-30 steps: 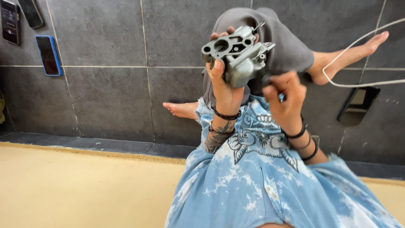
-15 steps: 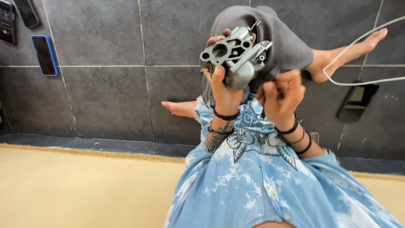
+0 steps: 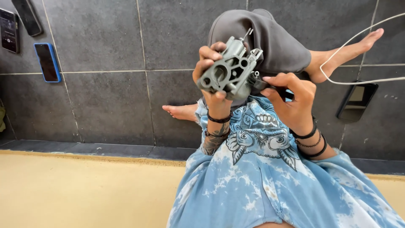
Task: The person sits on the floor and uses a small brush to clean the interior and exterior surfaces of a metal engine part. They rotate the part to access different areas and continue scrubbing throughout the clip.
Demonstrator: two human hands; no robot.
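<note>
My left hand (image 3: 209, 80) grips a grey cast-metal engine part (image 3: 230, 72) with a round bore and several small holes, held up in front of my raised knee. A thin pin sticks out of its top. My right hand (image 3: 292, 103) is at the part's right side, fingers closed on a small dark tool (image 3: 262, 83) whose tip touches the part. Dark bands circle both wrists. A blue tie-dye shirt (image 3: 261, 177) fills the lower middle of the view.
On the dark grey tile floor (image 3: 105, 97) lie a blue-cased phone (image 3: 47, 62), two dark phones (image 3: 9, 30) at far left and another phone (image 3: 355, 101) at right. A white cable (image 3: 358, 42) loops past my bare foot (image 3: 350, 50). A beige surface (image 3: 63, 190) runs along the near side.
The metal part has tipped so its bored face points more toward me. My right hand has come up from below to the part's right side with the tool.
</note>
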